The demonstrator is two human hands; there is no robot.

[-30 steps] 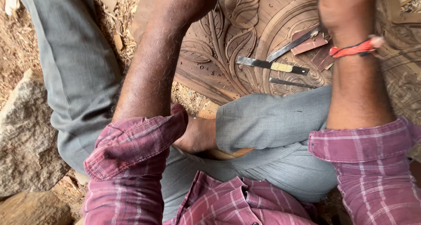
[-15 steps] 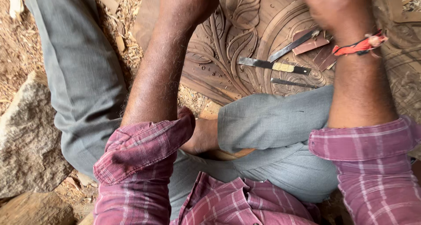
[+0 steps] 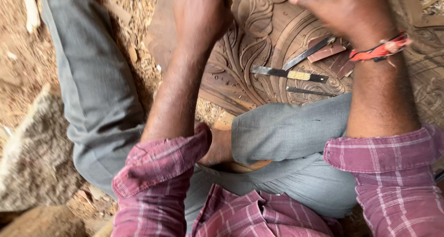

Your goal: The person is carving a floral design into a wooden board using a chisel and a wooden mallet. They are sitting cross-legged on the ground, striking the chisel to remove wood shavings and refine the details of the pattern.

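Note:
A brown wooden panel (image 3: 259,57) carved with leaf and scroll patterns lies on the ground in front of my crossed legs. My left hand (image 3: 201,15) rests over its left part with the back of the hand up and the fingers hidden. My right hand (image 3: 344,10), with a red thread band (image 3: 379,47) on the wrist, hovers curled over the upper right of the carving. The frame edge cuts off whatever either hand grips. Three slim metal chisels (image 3: 289,74) lie on the panel below my right hand.
My grey trouser legs (image 3: 286,130) are folded over the panel's near edge, with a bare foot (image 3: 219,147) tucked under. Wood chips and sawdust (image 3: 129,29) cover the ground at left. A pale rock (image 3: 32,163) sits at lower left. Flat wood offcuts (image 3: 326,52) lie by the chisels.
Both hands have come further into view from the top edge, lower in the picture than before. The chisels on the panel have not moved.

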